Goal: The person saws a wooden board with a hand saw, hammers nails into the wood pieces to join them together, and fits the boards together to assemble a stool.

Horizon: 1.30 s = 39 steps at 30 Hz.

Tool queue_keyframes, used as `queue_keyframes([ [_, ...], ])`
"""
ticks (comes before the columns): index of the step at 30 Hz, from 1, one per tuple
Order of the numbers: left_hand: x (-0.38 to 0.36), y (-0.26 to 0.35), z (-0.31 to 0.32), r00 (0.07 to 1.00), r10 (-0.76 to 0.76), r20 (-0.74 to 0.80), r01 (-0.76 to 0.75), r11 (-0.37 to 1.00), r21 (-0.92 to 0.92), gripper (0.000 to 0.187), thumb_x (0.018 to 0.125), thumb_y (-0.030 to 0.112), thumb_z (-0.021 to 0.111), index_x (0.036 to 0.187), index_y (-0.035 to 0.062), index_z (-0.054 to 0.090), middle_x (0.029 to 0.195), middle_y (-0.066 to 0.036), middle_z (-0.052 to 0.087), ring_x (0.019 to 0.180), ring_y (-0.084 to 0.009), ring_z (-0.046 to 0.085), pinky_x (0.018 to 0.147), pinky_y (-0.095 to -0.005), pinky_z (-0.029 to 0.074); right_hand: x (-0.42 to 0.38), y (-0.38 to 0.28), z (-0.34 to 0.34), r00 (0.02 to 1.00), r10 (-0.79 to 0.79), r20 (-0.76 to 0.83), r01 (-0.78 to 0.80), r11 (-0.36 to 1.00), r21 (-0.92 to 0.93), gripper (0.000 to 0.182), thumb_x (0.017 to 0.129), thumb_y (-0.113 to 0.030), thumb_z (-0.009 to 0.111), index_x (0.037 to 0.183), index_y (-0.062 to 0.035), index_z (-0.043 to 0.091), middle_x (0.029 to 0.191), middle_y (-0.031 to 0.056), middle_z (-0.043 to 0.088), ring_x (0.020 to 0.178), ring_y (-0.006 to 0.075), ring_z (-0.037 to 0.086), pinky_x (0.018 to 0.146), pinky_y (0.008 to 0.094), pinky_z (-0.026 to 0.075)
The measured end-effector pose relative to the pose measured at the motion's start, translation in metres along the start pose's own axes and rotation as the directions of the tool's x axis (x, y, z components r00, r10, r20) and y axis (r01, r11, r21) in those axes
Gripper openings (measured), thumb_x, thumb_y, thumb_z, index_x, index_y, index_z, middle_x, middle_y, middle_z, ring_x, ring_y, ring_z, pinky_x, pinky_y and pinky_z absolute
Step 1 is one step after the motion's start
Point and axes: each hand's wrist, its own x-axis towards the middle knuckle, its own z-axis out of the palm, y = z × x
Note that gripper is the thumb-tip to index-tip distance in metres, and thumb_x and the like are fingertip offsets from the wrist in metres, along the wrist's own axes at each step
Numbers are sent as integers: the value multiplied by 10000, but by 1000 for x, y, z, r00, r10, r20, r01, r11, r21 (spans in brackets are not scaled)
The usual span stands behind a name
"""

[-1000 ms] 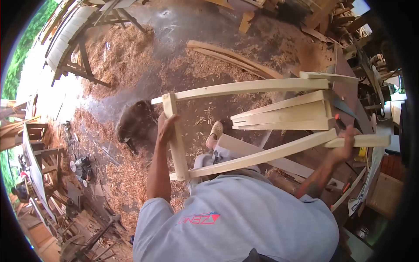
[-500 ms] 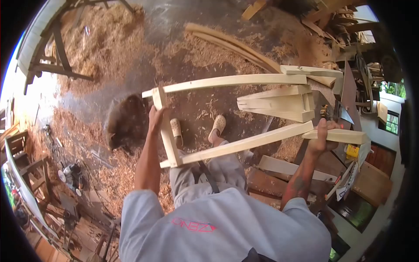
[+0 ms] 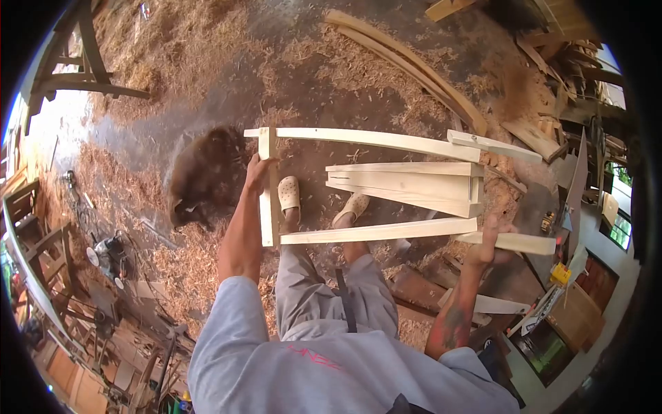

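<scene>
A pale wooden frame (image 3: 386, 233), which looks like part of a chair, is held in front of me above the floor. It has two long rails, a crosspiece (image 3: 269, 214) at its left end and a slatted tapered panel (image 3: 400, 188) between the rails. Fingers of my left hand (image 3: 258, 174) are wrapped round the crosspiece. At the other end, my right hand (image 3: 489, 240) is closed on the short bar (image 3: 527, 243) that extends from the near rail. A matching short bar (image 3: 493, 145) extends from the far rail.
Wood shavings (image 3: 179, 276) cover much of the floor. Long curved boards (image 3: 414, 69) lie ahead. A dark brown shape (image 3: 207, 179), not clearly made out, is on the left. Loose planks (image 3: 493, 303) and a yellow object (image 3: 560, 274) are at right, a power tool (image 3: 107, 259) at left.
The frame has turned slightly, its right end coming toward me, and its rails now run more level across the view. Both hands keep their hold. The camera view has shifted too.
</scene>
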Motion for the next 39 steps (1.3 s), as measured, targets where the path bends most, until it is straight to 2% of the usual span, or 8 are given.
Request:
queue_keyframes([
  [12,69,-69,9,987,-80,138,69,994,82,341,725,138,676,1020,1,570,813,-66,570,726,-177,551,613,-318,442,-56,-30,11,992,28,126,-18,997,-78,296,772,-173,675,867,-73,413,793,68,443,693,164,468,680,296,415],
  [15,90,-84,26,941,-60,334,8,988,154,372,682,115,668,1017,-9,563,816,-72,578,739,-185,561,623,-338,456,-59,-32,9,994,30,109,-12,986,-164,298,775,-186,679,847,-71,414,786,58,435,702,158,450,684,298,404],
  [23,76,-103,51,984,96,150,-117,984,134,420,632,132,667,1013,-17,571,847,-117,622,739,-234,603,646,-363,490,-68,-36,14,993,-100,61,107,987,-122,309,791,-165,723,773,-62,432,695,25,473,650,128,454,649,284,401],
  [26,76,-112,48,981,164,101,-181,965,191,422,639,139,665,1021,-18,579,842,-123,630,765,-237,612,649,-370,491,-70,-40,17,973,-156,173,178,976,-121,258,820,-111,711,778,-52,463,702,20,481,662,116,458,666,267,414],
  [28,66,-111,46,970,201,137,-222,963,155,435,641,155,678,1027,-22,582,847,-129,634,768,-240,619,656,-377,495,-75,-42,12,976,-24,217,39,997,-69,295,795,-110,769,953,8,549,849,45,541,782,122,501,739,254,438],
  [29,83,-121,43,981,112,159,-157,940,302,448,648,154,678,1050,-21,591,874,-137,644,800,-241,623,691,-380,497,-79,-44,18,976,-96,193,102,994,-25,413,766,-112,801,1048,31,536,922,61,548,829,130,508,764,257,444],
  [33,125,-142,49,929,303,214,-362,867,342,490,649,188,716,1080,-18,604,943,-166,658,861,-252,629,727,-379,502,-86,-56,49,944,-289,159,288,957,32,759,683,-115,878,1274,84,444,1095,104,545,955,155,519,843,273,451],
  [39,122,-123,82,879,374,296,-462,822,333,490,692,241,716,1099,-11,612,962,-138,649,877,-207,617,751,-355,496,-76,-87,98,917,-346,200,364,930,-60,556,761,-310,808,1136,41,594,1063,114,630,968,180,590,882,290,443],
])
